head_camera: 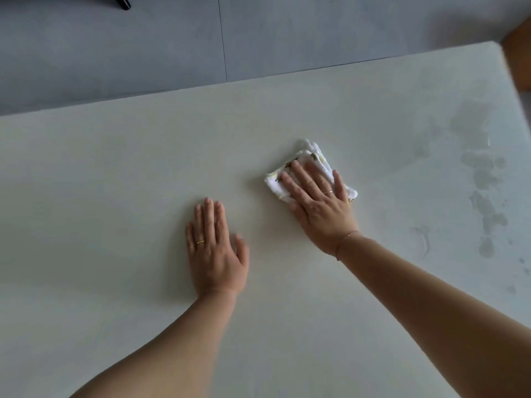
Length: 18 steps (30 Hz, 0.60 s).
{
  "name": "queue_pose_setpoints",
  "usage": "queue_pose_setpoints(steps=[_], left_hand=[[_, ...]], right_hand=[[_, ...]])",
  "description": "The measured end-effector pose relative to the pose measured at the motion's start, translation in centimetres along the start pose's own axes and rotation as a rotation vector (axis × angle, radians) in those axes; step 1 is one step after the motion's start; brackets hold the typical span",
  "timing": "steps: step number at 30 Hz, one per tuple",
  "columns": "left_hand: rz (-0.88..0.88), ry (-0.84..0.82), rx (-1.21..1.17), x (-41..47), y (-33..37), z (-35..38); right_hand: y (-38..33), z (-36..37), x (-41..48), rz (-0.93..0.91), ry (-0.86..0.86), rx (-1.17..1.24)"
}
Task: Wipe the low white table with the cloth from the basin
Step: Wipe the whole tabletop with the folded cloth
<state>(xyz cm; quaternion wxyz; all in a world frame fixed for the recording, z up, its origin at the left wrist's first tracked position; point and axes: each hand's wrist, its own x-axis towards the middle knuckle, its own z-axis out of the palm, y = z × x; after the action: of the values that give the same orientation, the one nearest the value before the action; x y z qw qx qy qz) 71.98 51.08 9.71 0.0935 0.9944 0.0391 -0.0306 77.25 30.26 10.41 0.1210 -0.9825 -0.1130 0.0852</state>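
Two hands on white table [115, 168], R hand [319, 205] flat pressing cloth [316, 158], L hand [215, 254] flat on table.

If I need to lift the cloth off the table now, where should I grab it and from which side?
Probably the bunched far edge of the cloth, pinched from above: it stands proud beyond the right hand, which presses the rest flat on the table.
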Motion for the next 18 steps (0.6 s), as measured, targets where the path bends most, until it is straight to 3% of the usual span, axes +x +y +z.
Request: queue_pose_setpoints(steps=[2, 5, 8, 10, 13, 16, 18], left_hand=[[0.000, 0.005, -0.003, -0.1, -0.1, -0.1], [0.004, 0.012, 0.000, -0.1, -0.1, 0.0], [0.002, 0.019, -0.006, -0.2, -0.1, 0.0], [0.002, 0.023, -0.015, -0.3, -0.2, 0.0], [-0.003, 0.044, -0.022, -0.4, -0.2, -0.1], [0.016, 0.063, -0.026, -0.3, -0.2, 0.0], [0.010, 0.057, -0.029, -0.3, -0.3, 0.1]], right_hand=[[4.1, -0.8, -0.5, 0.062, 0.038, -0.053], [8.1, -1.6, -1.3, 0.439, 0.093, 0.023], [5.0, -0.9, -0.6, 0.676, 0.133, 0.113], [0.5, 0.2, -1.1, 0.626, 0.120, 0.130], [-5.2, 1.8, -4.3, 0.324, 0.045, 0.057], [-3.2, 1.3, -5.6, 0.076, 0.006, 0.008], [0.8, 0.3, -6.1, 0.049, 0.006, -0.047]])
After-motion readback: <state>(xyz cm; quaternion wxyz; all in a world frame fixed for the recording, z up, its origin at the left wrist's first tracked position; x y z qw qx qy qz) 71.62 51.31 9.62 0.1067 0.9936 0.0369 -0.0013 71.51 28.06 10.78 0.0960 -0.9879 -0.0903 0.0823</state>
